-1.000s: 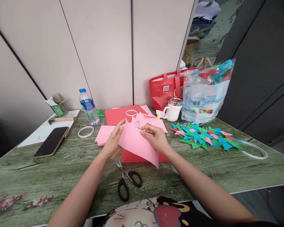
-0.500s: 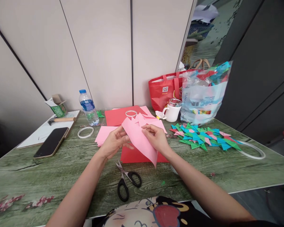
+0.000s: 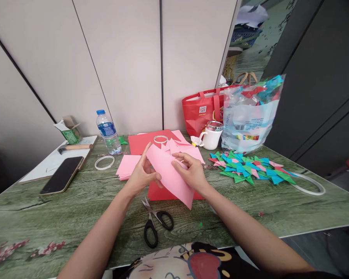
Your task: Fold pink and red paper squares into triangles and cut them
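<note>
Green table (image 3: 61,217) | left hand (image 3: 142,175), right hand (image 3: 192,173) pinch pink sheet (image 3: 171,179) | plastic bag (image 3: 247,118) holds coloured paper (image 3: 258,90)

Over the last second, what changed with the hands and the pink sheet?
The pink sheet now shows narrower, as a slanted strip with its top corner lifted. The left hand shifted its grip, and its thumb now lies across the sheet's front. The right hand still pinches the right edge. The scissors, phone and pile of folded pieces stayed put.
</note>
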`<state>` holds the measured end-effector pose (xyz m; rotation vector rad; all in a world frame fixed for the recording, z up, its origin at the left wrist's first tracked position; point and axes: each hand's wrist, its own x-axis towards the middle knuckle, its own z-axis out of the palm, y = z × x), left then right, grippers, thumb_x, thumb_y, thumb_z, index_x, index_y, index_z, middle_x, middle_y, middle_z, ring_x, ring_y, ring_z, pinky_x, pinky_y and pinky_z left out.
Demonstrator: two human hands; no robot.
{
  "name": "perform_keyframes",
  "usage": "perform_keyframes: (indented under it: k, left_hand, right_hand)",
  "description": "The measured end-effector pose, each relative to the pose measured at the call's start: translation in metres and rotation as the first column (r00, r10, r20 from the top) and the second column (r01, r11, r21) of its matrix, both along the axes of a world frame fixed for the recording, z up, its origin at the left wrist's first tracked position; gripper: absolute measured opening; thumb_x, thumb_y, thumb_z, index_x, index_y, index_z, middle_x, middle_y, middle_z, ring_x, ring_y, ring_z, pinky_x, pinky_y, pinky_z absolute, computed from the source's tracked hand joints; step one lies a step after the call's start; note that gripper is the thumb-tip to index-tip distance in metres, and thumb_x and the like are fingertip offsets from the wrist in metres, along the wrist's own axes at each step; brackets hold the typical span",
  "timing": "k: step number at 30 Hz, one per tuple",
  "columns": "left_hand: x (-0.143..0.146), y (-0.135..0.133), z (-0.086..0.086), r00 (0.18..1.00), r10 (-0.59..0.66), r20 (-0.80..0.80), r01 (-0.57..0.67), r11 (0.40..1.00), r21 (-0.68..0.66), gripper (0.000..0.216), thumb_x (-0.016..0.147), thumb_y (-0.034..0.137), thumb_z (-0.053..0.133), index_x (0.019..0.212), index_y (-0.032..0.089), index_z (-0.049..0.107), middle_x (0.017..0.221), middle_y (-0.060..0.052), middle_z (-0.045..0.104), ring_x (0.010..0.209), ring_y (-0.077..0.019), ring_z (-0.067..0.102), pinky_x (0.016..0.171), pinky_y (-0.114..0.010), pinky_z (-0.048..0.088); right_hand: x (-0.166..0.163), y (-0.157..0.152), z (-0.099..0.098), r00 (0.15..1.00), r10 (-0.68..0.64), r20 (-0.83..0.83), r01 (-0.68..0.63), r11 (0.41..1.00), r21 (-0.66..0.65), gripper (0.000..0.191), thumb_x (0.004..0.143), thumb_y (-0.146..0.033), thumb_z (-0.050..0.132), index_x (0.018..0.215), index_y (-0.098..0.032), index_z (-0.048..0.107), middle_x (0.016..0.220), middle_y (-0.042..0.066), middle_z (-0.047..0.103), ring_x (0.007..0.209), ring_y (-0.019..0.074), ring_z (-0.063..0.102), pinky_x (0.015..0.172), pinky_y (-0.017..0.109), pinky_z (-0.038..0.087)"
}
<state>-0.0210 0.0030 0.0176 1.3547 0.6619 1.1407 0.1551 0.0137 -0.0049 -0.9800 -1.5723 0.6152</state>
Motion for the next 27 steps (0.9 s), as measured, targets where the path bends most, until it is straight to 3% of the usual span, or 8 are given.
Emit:
perform_keyframes:
  k: [3,7,15,20,23,27]
  left_hand:
    - [0.002,0.001,-0.005,0.998,0.056,-0.022,-0.056,0.998,0.003,0.117,0.053,0.028,0.078,0.138,0.036,0.0,0.12,-0.014,0.052,0.056,-0.0124,0.059,0.045,-0.024,0.049]
    - [0.008,-0.002,-0.008,0.983,0.151,-0.103,-0.142,0.986,0.088,0.119,0.05,0.021,0.079,0.139,0.031,0.001,0.109,-0.012,0.058,0.063,-0.0145,0.06,0.05,-0.022,0.048]
    - [0.011,-0.006,-0.009,0.942,0.175,-0.285,-0.143,0.981,0.13,0.119,0.053,0.023,0.078,0.138,0.035,-0.005,0.107,-0.01,0.056,0.048,-0.0071,0.053,0.037,-0.018,0.042]
    - [0.013,-0.007,-0.01,0.955,0.156,-0.251,-0.117,0.98,0.164,0.12,0.05,0.02,0.079,0.138,0.034,-0.002,0.114,-0.012,0.053,0.055,-0.008,0.054,0.045,-0.019,0.046]
    - [0.01,-0.006,-0.006,0.979,0.117,-0.168,-0.094,0.986,0.138,0.103,0.063,0.028,0.07,0.139,0.03,0.001,0.109,-0.012,0.056,0.057,-0.009,0.056,0.047,-0.019,0.046]
    - [0.003,-0.001,0.0,0.969,0.163,-0.183,-0.145,0.983,0.108,0.071,0.077,0.036,0.055,0.137,0.019,0.022,0.084,-0.005,0.063,0.05,-0.0078,0.052,0.043,-0.018,0.044]
  right_hand:
    - [-0.003,-0.003,0.0,0.992,0.122,-0.021,-0.123,0.992,-0.026,0.029,0.074,-0.028,0.059,0.101,-0.018,0.06,0.093,0.006,0.066,0.082,0.0171,0.062,0.072,0.03,0.049]
    - [-0.006,-0.005,0.0,0.969,0.235,-0.07,-0.239,0.97,-0.052,0.024,0.076,-0.029,0.057,0.097,-0.018,0.06,0.084,0.004,0.067,0.075,0.0149,0.062,0.066,0.027,0.05]
    - [-0.006,-0.005,0.002,0.987,0.136,-0.083,-0.141,0.989,-0.047,0.02,0.074,-0.034,0.06,0.082,-0.017,0.063,0.077,0.004,0.067,0.068,0.0139,0.06,0.061,0.025,0.047]
    - [-0.005,-0.005,0.003,0.984,0.145,-0.101,-0.153,0.985,-0.076,0.015,0.071,-0.031,0.063,0.072,-0.016,0.062,0.068,0.002,0.064,0.06,0.0121,0.056,0.057,0.025,0.045]
    - [-0.003,-0.004,0.005,0.978,0.178,-0.11,-0.188,0.977,-0.095,0.013,0.071,-0.03,0.062,0.072,-0.016,0.062,0.067,0.001,0.063,0.059,0.0113,0.055,0.056,0.024,0.044]
    - [0.0,0.0,0.003,0.958,0.274,-0.086,-0.284,0.951,-0.126,0.012,0.072,-0.028,0.062,0.077,-0.016,0.062,0.073,0.001,0.064,0.064,0.0116,0.057,0.059,0.023,0.044]
